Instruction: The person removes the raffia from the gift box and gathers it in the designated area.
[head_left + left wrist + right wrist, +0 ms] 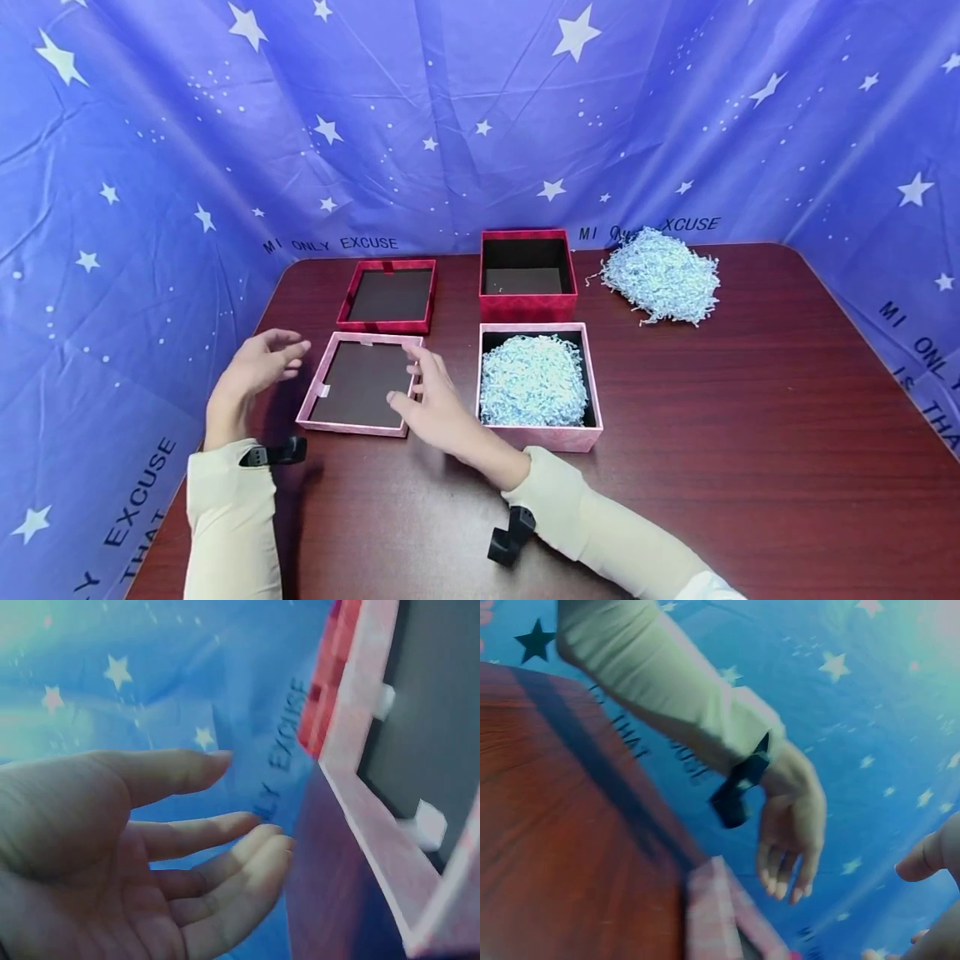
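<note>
A shallow pink box lid (362,385) lies with its dark inside facing up, between my two hands. To its left my left hand (258,365) hangs with fingers loosely bent, holding nothing; the left wrist view shows a gap between its fingertips and the lid's pink rim (379,862). My right hand (438,404) is over the lid's right edge, thumb and fingers spread apart, and in the head view it overlaps the rim. Right of that hand stands a pink box (540,438), filled with pale blue shredded paper (534,381).
Behind the pink box is a deeper red box (528,308) with a few scraps inside. A red lid (390,296) lies behind the pink lid. At the back right sits a loose heap of shredded paper (662,277). A starry blue curtain (450,108) borders the table.
</note>
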`<state>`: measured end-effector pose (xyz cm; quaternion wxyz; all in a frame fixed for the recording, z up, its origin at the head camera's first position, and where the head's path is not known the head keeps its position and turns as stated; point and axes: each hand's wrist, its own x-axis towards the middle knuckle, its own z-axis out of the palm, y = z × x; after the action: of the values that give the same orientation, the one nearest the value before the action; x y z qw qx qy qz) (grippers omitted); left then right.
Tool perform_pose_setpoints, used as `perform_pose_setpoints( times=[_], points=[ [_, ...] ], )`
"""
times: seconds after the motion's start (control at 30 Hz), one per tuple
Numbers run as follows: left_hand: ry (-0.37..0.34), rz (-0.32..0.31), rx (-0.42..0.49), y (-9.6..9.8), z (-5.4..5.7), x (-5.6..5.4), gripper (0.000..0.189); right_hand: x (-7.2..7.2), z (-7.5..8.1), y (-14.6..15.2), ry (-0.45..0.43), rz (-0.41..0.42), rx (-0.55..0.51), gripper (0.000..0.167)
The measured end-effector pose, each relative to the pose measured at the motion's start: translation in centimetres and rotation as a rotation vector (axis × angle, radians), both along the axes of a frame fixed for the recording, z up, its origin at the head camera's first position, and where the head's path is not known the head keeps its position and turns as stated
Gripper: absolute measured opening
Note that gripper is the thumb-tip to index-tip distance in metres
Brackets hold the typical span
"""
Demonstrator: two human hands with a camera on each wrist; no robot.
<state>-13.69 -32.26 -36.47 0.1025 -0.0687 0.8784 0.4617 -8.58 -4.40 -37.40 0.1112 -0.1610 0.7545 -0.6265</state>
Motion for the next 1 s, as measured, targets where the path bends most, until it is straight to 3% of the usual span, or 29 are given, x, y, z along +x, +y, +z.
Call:
perform_pose_setpoints(
  times=[0.17,0.4,0.63,1.0],
  points=[
    [0.108,-0.003,0.004,2.4,1.3,-0.3,0.05,-0.4,3.1,2.0,0.087,0.02,-0.003,0.065],
    [0.141,-0.078,0.118,6.3,2.8,-0.5,0.047,-1.5,5.5,5.1,0.195,0.011,0.027,0.063],
    [0.126,-0.165,0.154,10.1,3.8,-0.8,0.044,-2.5,5.8,8.2,0.229,0.011,0.14,0.064],
    [0.067,-0.329,0.278,15.4,3.2,-0.7,0.042,-3.1,4.8,12.2,0.264,-0.01,0.276,0.07]
  ],
)
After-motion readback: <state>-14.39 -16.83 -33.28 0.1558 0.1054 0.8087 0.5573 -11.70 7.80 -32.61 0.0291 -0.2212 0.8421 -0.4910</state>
